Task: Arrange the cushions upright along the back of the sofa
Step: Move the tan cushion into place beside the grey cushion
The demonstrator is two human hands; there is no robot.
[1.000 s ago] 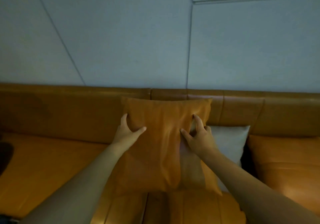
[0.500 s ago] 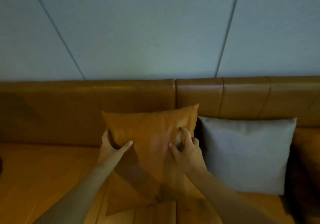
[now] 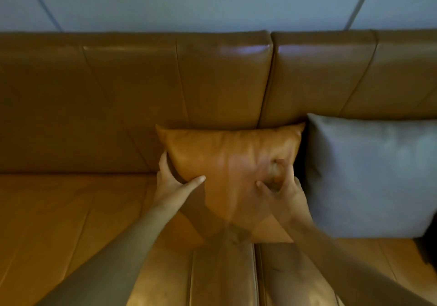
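Note:
An orange leather cushion (image 3: pixel 227 161) stands upright against the sofa back (image 3: pixel 212 88), resting on the seat. My left hand (image 3: pixel 173 182) grips its left edge, thumb across the front. My right hand (image 3: pixel 281 192) pinches its right front, fingers dug into the leather. A grey fabric cushion (image 3: pixel 371 173) stands upright just to the right, almost touching the orange one. The lower corners of the orange cushion are partly hidden behind my forearms.
The brown leather sofa seat (image 3: pixel 71 223) stretches out to the left and in front. A pale panelled wall (image 3: pixel 212 0) rises behind the sofa back. A dark gap shows at the far right edge beyond the grey cushion.
The orange cushion has been lowered from in front of the sofa back onto the seat, beside the grey cushion. Both hands kept their grip, and the view has drawn closer.

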